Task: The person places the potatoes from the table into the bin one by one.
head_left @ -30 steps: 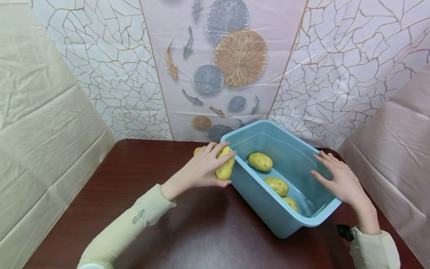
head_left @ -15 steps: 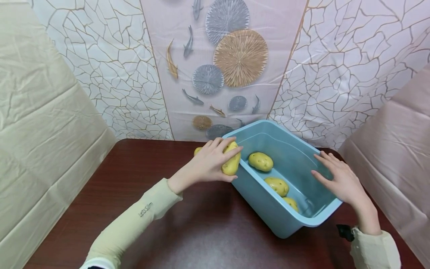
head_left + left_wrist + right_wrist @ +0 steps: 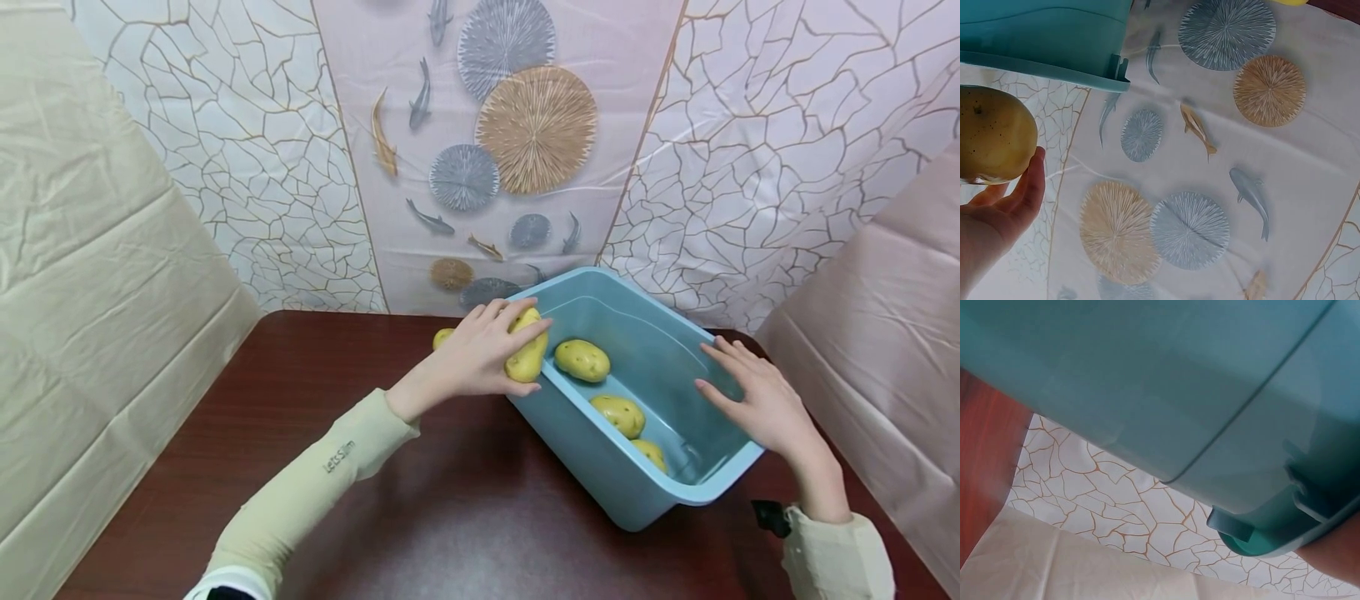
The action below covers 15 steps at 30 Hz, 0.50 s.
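Note:
In the head view my left hand point(image 3: 491, 346) grips a yellow potato point(image 3: 528, 348) at the left rim of a blue plastic bin point(image 3: 577, 467). Its fingers curl over the top of the potato, with the thumb below. The left wrist view shows the held potato point(image 3: 994, 134) just under the bin's rim point(image 3: 1041, 72). Three potatoes lie inside the bin: one toward the back point(image 3: 582, 361) and two along the left wall. At the opposite side, my right hand point(image 3: 765, 404) rests on the bin's rim, fingers stretched out over the interior. The right wrist view mostly shows the bin's outer wall point(image 3: 1166, 394).
Another potato point(image 3: 442, 337) lies on the dark red-brown table point(image 3: 337, 375), partly hidden behind the left hand. A patterned cloth point(image 3: 465, 108) hangs close behind the bin, and plain cloths flank both sides.
My left hand has carried the potato a little to the right and up, to the bin's left rim. The right hand and the bin have stayed in place.

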Available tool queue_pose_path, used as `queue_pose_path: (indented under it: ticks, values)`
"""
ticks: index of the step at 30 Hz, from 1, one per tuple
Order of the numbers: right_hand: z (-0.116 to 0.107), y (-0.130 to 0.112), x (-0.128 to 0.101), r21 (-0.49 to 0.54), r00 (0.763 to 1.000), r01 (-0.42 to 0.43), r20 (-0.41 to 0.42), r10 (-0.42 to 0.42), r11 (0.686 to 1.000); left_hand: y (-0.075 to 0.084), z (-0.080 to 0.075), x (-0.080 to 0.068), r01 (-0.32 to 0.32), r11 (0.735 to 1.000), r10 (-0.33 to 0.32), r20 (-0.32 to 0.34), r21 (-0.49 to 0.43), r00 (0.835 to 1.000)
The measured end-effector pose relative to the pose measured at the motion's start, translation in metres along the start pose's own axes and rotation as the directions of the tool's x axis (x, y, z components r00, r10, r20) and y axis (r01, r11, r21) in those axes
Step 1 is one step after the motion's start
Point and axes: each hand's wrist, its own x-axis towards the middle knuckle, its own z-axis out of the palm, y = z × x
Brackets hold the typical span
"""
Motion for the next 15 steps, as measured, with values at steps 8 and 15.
queue_pose_path:
  ticks: [8,15]
  values:
    - [0.000,-0.001,0.000,0.003,1.000,0.000,-0.002,0.000,1.000,0.002,-0.002,0.006,0.014,1.000,-0.014,0.022,-0.011,1.000]
    - [0.000,0.000,0.000,-0.001,1.000,0.000,-0.005,0.000,1.000,0.003,-0.003,0.013,0.024,1.000,-0.024,0.040,-0.005,0.999]
